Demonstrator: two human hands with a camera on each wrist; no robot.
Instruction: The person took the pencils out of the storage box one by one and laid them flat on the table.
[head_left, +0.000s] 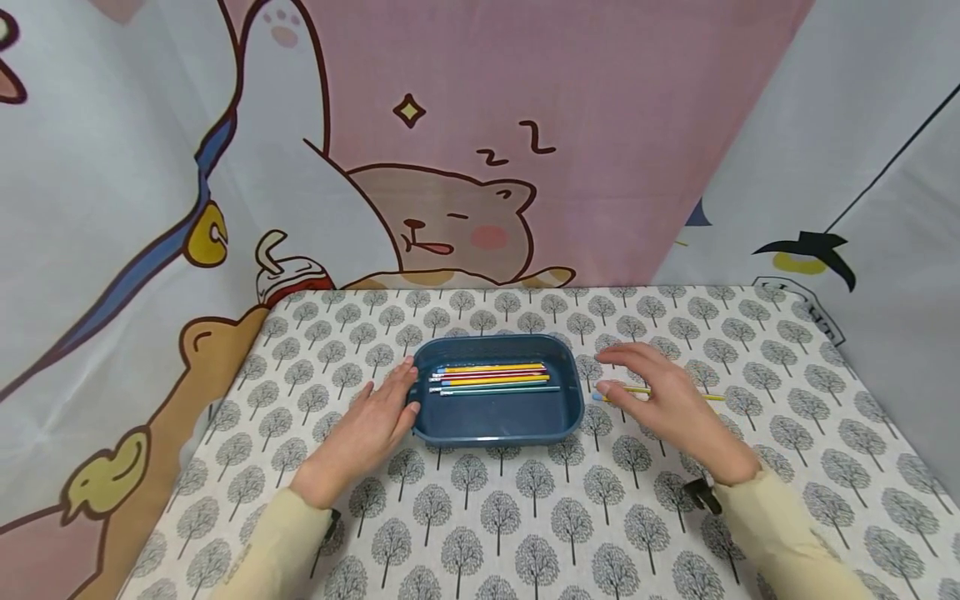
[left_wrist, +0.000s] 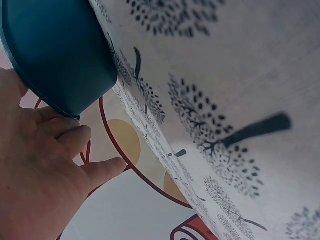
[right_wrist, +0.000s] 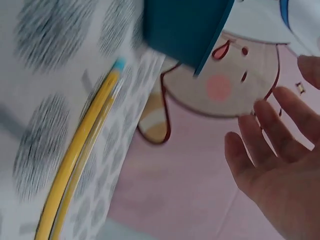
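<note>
A dark blue plastic bin (head_left: 487,440) holds several pencils (head_left: 502,380), yellow, dark red and green, lying side by side with their eraser ends to the left. My left hand (head_left: 375,421) rests against the bin's left end, fingers and thumb at the rim; the left wrist view shows the fingertips by the bin's outer corner (left_wrist: 65,60). To the right of the bin, two yellow pencils (right_wrist: 80,150) lie close together on the cloth, one with a light blue end. Above them hovers my right hand (head_left: 667,404), fingers spread and holding nothing, partly hiding the pencils in the head view.
A white cloth printed with grey trees (head_left: 495,517) covers the table. Behind it hangs a curtain (head_left: 622,150) with cartoon animals, and more printed fabric (head_left: 885,192) closes off the sides.
</note>
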